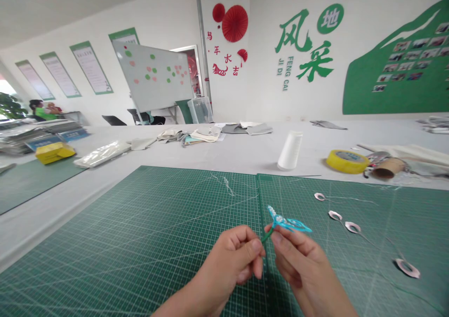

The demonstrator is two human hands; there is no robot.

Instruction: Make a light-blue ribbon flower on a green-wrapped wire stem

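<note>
A bright blue craft flower (293, 224) with clear bead-like bits at its centre stands on a thin green stem (268, 235). My left hand (236, 256) pinches the stem's lower end between thumb and fingers. Just under the petals, my right hand (301, 258) grips the flower's base, with its thumb in front. Both hands are close together above the seam of the green cutting mats (168, 223). Off to the right lie several pale pink oval rings on thin wires, among them a ring (353, 227) close to my right hand.
Behind the mats stand a white thread cone (291, 151), a yellow tape roll (347, 161) and a cardboard tube (387, 168). Fabric pieces (203, 134) lie at the table's far edge. On the left are a yellow packet (55, 153) and stacked papers. People sit far back left.
</note>
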